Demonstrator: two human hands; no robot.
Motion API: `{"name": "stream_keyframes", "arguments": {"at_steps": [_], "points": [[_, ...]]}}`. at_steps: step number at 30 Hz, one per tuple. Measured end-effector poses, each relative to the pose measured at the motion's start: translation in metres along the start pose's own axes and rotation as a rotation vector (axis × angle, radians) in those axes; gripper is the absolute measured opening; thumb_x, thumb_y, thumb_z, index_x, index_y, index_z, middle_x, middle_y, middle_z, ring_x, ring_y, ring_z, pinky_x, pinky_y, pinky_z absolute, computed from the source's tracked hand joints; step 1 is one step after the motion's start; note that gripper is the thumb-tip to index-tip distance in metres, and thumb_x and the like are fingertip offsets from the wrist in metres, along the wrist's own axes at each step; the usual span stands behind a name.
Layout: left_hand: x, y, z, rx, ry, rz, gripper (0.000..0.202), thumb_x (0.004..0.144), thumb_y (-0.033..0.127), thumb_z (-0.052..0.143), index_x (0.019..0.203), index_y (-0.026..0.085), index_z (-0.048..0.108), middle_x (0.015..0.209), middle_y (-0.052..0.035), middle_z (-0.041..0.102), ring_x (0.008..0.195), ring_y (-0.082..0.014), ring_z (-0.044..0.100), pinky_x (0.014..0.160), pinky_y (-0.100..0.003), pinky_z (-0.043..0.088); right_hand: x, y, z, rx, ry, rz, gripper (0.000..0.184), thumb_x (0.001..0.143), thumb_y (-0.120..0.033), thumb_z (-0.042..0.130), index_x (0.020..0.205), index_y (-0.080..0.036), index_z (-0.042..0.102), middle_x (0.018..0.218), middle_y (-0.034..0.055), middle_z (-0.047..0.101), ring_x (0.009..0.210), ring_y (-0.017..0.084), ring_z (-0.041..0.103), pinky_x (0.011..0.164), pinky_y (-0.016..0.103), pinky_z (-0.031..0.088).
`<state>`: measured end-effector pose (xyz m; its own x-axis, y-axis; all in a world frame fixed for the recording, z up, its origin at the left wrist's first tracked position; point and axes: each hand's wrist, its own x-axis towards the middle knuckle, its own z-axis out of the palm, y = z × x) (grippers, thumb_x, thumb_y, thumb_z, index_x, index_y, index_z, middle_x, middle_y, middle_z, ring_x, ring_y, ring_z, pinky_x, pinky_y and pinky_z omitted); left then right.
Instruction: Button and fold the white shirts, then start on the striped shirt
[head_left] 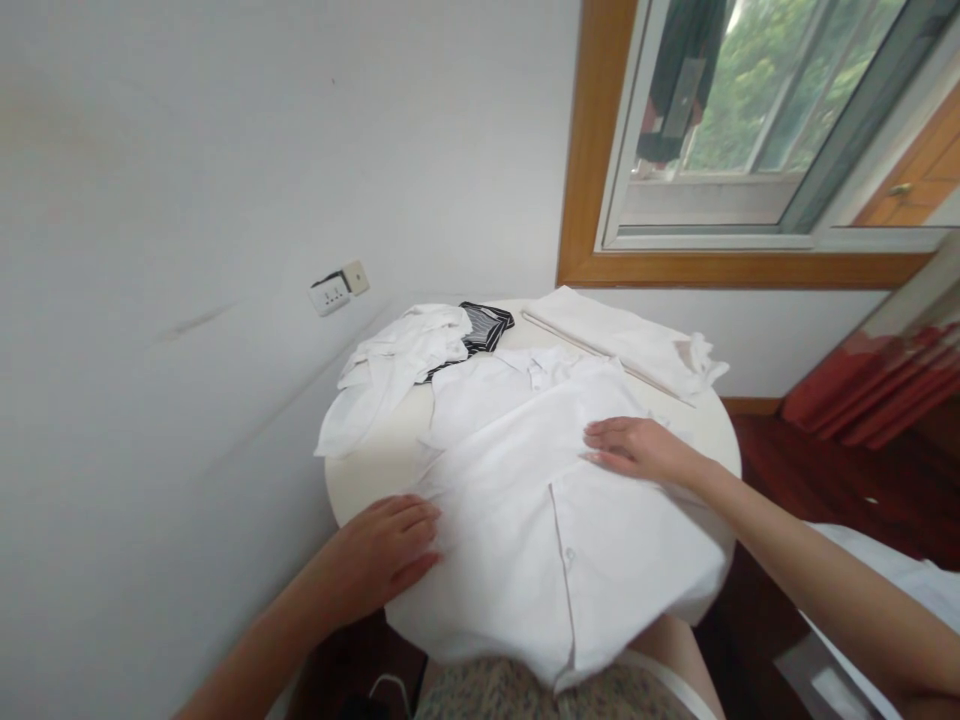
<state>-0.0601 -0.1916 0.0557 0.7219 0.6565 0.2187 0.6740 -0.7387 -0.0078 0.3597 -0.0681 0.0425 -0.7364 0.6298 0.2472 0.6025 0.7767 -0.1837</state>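
Note:
A white button-up shirt (pixel 540 500) lies spread over a small round white table (pixel 367 470), its front placket and buttons facing up and its hem hanging over the near edge. My left hand (pixel 382 555) rests flat on the shirt's left side, fingers stretched out. My right hand (pixel 637 447) lies flat on the shirt's right side, fingers extended toward the middle. Neither hand holds anything.
A crumpled white garment (pixel 390 370) and a black striped cloth (pixel 486 326) lie at the table's back left. Another folded white garment (pixel 622 340) lies at the back right. A wall with a socket (pixel 337 288) is on the left, a window (pixel 750 120) behind, red fabric (pixel 870 390) at right.

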Motion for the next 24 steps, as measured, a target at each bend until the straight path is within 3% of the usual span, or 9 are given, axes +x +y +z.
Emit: {"name": "stream_keyframes", "arguments": {"at_steps": [4,7,10,15,20,24], "points": [[0.045,-0.002,0.002,-0.059,0.018,0.009,0.026,0.097,0.030,0.046,0.098,0.021,0.070,0.108,-0.0058,0.073,0.106,-0.0213,0.064,0.097,-0.040,0.051,0.035,0.011,0.009,-0.053,0.043,0.127,0.043,0.100,-0.041,0.036,0.120,-0.023,0.070,0.126,0.0061,0.067,0.125,0.023,0.056,0.107,0.039,0.044],[0.086,-0.004,0.022,-0.112,0.071,0.000,0.035,0.097,0.034,0.045,0.125,0.021,0.062,0.135,-0.0103,0.060,0.128,-0.0235,0.052,0.110,-0.044,0.041,0.063,0.018,0.031,-0.165,0.031,0.248,0.051,0.097,-0.052,0.042,0.135,-0.024,0.059,0.148,0.0096,0.048,0.141,0.031,0.037,0.113,0.052,0.033],[0.109,-0.010,0.048,-0.098,0.014,-0.030,0.047,0.098,0.043,0.042,0.141,0.025,0.048,0.151,-0.0099,0.043,0.141,-0.0256,0.037,0.116,-0.048,0.031,0.076,0.026,0.053,-0.188,-0.036,0.371,0.064,0.094,-0.065,0.036,0.146,-0.029,0.044,0.157,0.0092,0.032,0.145,0.035,0.025,0.112,0.063,0.026],[0.105,-0.021,0.069,-0.089,-0.013,-0.049,0.051,0.099,0.047,0.039,0.147,0.029,0.041,0.156,-0.0074,0.035,0.146,-0.0245,0.029,0.120,-0.048,0.022,0.068,0.058,0.062,-0.203,-0.031,0.454,0.068,0.096,-0.066,0.022,0.149,-0.027,0.039,0.158,0.0081,0.029,0.146,0.031,0.024,0.114,0.060,0.023],[0.100,-0.019,0.064,-0.098,-0.017,-0.055,0.054,0.097,0.050,0.041,0.147,0.028,0.040,0.157,-0.0085,0.035,0.146,-0.0256,0.028,0.120,-0.049,0.020,0.048,0.101,0.053,-0.265,0.025,0.529,0.066,0.098,-0.059,0.025,0.146,-0.018,0.045,0.155,0.0141,0.035,0.143,0.032,0.031,0.114,0.053,0.028],[0.101,-0.016,0.060,-0.103,-0.045,-0.059,0.059,0.095,0.054,0.042,0.148,0.028,0.038,0.157,-0.0084,0.033,0.147,-0.0269,0.026,0.120,-0.050,0.018,0.040,0.119,0.051,-0.288,0.059,0.536,0.064,0.099,-0.055,0.028,0.144,-0.015,0.047,0.153,0.0160,0.038,0.142,0.029,0.035,0.115,0.045,0.031]]}}
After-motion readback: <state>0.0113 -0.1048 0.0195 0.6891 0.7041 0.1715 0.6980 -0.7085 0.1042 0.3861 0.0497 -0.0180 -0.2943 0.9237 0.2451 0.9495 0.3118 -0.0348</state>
